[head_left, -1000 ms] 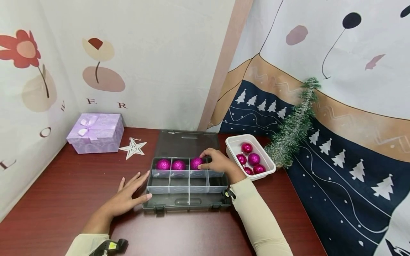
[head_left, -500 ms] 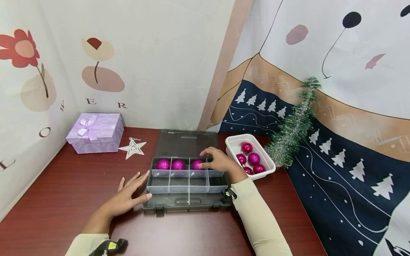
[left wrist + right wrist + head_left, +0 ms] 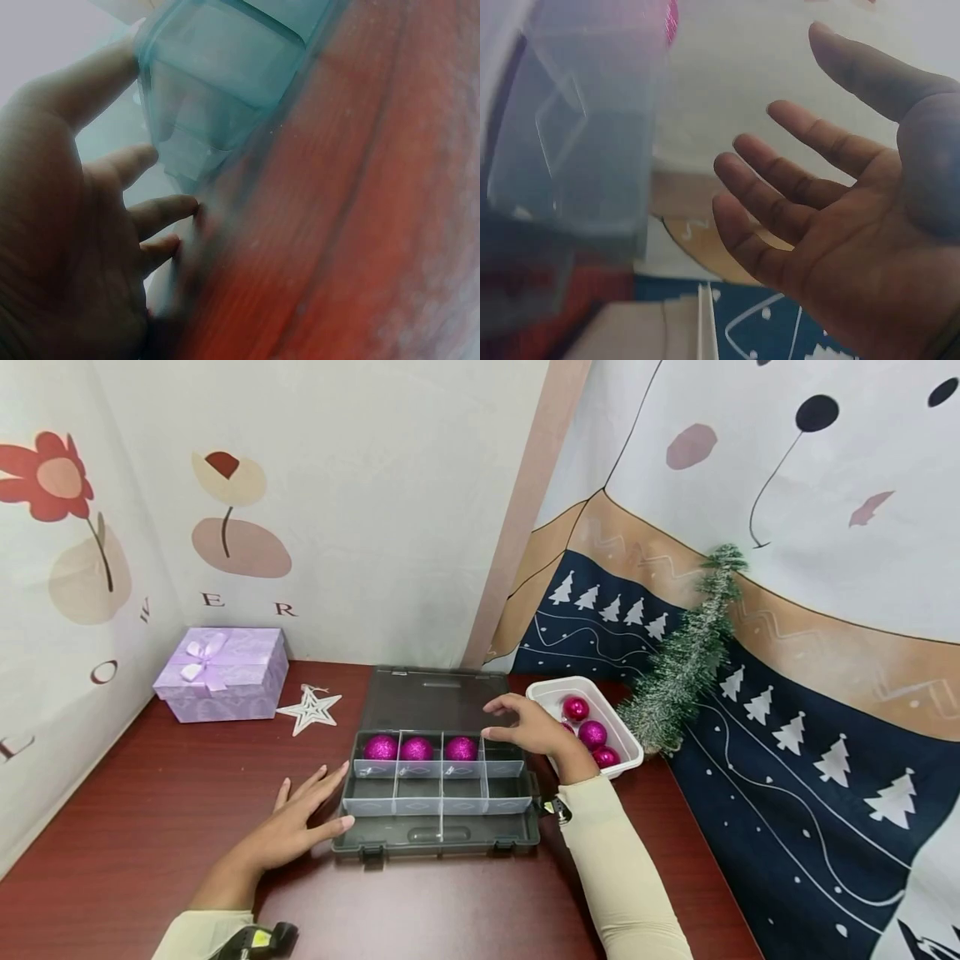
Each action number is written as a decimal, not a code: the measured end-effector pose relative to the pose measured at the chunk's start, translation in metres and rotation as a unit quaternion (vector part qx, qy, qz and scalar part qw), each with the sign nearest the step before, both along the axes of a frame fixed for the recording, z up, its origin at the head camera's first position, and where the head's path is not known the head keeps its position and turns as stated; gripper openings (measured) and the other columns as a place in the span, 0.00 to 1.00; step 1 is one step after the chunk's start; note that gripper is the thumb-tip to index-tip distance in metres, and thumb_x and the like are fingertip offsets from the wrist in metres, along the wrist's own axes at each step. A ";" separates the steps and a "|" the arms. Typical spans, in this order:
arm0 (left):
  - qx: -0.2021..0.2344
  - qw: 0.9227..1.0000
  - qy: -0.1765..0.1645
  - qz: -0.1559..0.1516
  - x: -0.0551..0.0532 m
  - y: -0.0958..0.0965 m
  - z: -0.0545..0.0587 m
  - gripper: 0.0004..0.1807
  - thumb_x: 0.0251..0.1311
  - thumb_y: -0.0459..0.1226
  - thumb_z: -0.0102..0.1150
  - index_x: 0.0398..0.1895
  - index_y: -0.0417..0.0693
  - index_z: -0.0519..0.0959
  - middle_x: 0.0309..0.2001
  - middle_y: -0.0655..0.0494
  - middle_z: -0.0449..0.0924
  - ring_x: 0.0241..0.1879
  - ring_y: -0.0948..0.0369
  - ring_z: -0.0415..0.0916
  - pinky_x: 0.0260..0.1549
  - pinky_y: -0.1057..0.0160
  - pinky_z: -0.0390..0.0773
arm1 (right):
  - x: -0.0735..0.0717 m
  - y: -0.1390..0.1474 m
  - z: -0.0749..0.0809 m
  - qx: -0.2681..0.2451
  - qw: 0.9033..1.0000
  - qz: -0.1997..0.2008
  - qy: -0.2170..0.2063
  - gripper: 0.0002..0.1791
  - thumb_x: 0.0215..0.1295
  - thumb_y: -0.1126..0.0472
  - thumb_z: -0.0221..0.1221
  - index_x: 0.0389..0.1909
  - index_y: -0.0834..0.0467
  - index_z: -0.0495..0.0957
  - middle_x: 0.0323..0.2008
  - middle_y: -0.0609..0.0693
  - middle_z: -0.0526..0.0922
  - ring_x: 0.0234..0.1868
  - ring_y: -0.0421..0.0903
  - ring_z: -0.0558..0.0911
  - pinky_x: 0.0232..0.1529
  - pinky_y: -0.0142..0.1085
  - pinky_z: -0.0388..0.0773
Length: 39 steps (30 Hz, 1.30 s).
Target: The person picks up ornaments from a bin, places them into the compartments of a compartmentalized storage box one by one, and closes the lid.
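A grey see-through divided box (image 3: pixel 480 837) lies on the table with its lid (image 3: pixel 438 697) folded back. Three pink glitter balls, a left one (image 3: pixel 380 747), a middle one (image 3: pixel 417 748) and a right one (image 3: pixel 461 748), sit in separate compartments of its back row. My left hand (image 3: pixel 292 827) touches the box's left side with spread, fairly straight fingers; the left wrist view shows its thumb on the box wall (image 3: pixel 202 75). Above the back right compartment my right hand (image 3: pixel 532 727) hovers, holding nothing. Its palm and relaxed fingers (image 3: pixel 772 210) show in the right wrist view.
Right of the box, a white tub (image 3: pixel 633 756) holds several pink balls (image 3: pixel 592 734), partly hidden by my right hand. A small tinsel tree (image 3: pixel 690 660) leans behind it. At the back left are a lilac gift box (image 3: pixel 225 681) and a white star (image 3: pixel 309 710).
My right hand has let go of the right glitter ball, leaving it in its compartment, and has moved right and up toward the white tub. My left hand has stayed in place.
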State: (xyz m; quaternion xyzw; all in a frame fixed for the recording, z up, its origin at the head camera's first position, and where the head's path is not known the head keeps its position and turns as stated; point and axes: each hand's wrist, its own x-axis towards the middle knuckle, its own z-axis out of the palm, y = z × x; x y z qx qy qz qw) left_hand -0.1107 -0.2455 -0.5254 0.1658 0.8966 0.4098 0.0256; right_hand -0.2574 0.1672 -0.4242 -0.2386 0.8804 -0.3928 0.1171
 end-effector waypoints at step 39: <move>-0.005 1.000 0.007 0.000 0.000 0.000 -0.002 0.47 0.72 0.51 0.67 0.88 0.50 0.58 0.85 0.35 0.61 0.84 0.24 0.45 0.76 0.17 0.22 | 0.008 0.120 -0.022 -0.103 0.976 -0.189 -0.003 0.26 0.75 0.62 0.68 0.67 0.71 0.78 0.62 0.72 0.82 0.52 0.57 0.84 0.50 0.37 0.88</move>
